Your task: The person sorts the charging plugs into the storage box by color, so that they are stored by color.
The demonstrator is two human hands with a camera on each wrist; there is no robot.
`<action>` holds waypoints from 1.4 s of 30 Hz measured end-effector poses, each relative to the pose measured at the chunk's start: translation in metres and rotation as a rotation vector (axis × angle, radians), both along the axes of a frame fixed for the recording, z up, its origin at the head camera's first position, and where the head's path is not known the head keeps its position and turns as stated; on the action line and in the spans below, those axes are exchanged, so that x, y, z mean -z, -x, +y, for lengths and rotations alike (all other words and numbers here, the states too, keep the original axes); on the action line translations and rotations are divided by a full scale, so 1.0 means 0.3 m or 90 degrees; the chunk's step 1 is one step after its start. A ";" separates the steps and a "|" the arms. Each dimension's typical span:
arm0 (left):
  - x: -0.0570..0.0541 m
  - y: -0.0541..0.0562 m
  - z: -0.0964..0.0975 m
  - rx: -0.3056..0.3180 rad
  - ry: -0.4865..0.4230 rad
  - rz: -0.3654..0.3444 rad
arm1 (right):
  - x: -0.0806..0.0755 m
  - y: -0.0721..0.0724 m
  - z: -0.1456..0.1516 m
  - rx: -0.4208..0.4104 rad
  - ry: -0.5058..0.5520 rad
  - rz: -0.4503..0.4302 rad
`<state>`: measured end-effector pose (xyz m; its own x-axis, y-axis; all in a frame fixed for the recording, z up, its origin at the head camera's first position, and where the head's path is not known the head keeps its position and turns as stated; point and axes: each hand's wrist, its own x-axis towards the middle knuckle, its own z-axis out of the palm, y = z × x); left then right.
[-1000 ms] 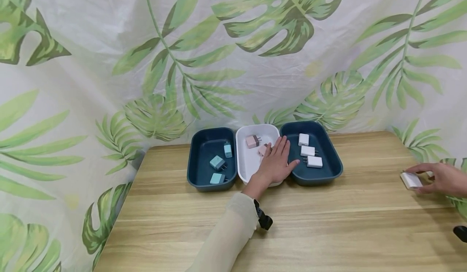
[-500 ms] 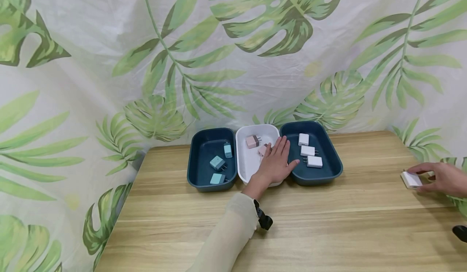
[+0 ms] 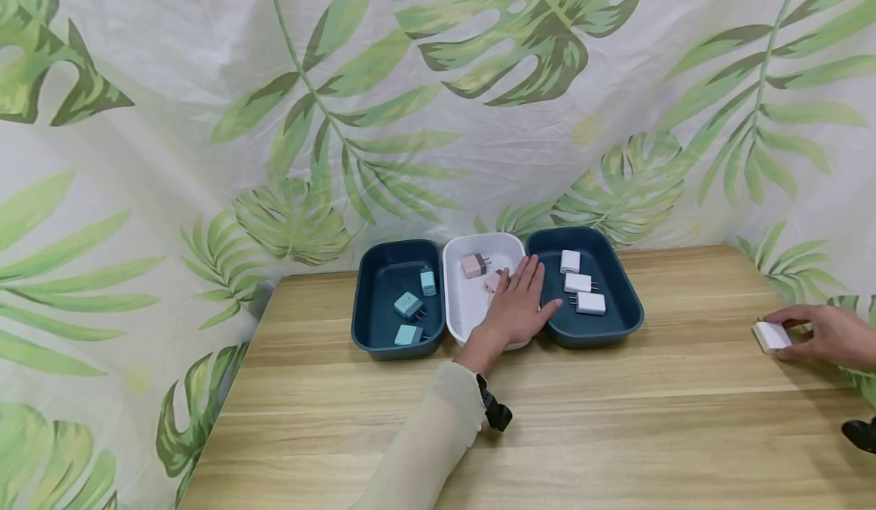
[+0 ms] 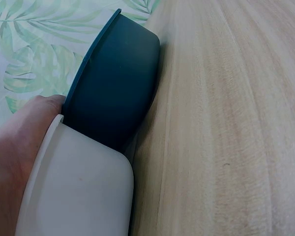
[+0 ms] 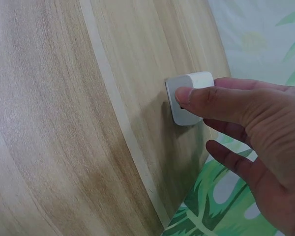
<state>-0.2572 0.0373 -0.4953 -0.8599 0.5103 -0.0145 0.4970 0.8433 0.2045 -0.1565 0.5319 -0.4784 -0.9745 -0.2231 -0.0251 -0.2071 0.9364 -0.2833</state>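
Note:
In the head view my left hand (image 3: pixel 515 306) lies with straight fingers across the white tray (image 3: pixel 460 320) and the rim of the right dark blue tray (image 3: pixel 626 320). Under its fingers a pink charger plug (image 3: pixel 493 282) is partly covered; another pink charger plug (image 3: pixel 474 266) sits behind it. At the table's right side my right hand (image 3: pixel 831 337) pinches a white charger plug (image 3: pixel 772 337) between thumb and fingers. The right wrist view shows the thumb on the face of this plug (image 5: pixel 189 105), which is at or just above the wood; I cannot tell whether it touches.
The left dark blue tray (image 3: pixel 372 282) holds several light-blue charger plugs (image 3: pixel 408 305). Three white charger plugs (image 3: pixel 579 283) lie in the right dark blue tray. The trays stand side by side at the back of the wooden table (image 3: pixel 616 426), near a leaf-print cloth (image 3: pixel 513 153).
The right hand and its white charger plug have barely shifted; the right thumb and wrist have turned slightly. The left hand and the trays stay where they were.

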 end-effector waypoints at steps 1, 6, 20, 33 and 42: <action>0.001 0.000 0.000 0.001 -0.001 0.001 | 0.002 0.000 -0.001 -0.001 -0.001 0.000; -0.003 -0.004 0.001 0.002 -0.004 -0.002 | 0.008 0.001 -0.005 0.002 -0.009 0.003; -0.002 -0.006 0.003 0.001 -0.005 -0.011 | 0.007 -0.001 -0.018 -0.003 -0.005 0.003; -0.010 -0.005 -0.004 0.006 -0.006 -0.003 | -0.016 0.010 -0.051 0.006 0.002 -0.007; -0.005 -0.002 -0.002 0.006 -0.003 -0.001 | -0.045 0.019 -0.086 0.002 0.022 -0.012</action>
<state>-0.2566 0.0367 -0.4937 -0.8553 0.5179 -0.0129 0.5043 0.8379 0.2087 -0.1621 0.5059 -0.4649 -0.9745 -0.2215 -0.0366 -0.1987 0.9267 -0.3191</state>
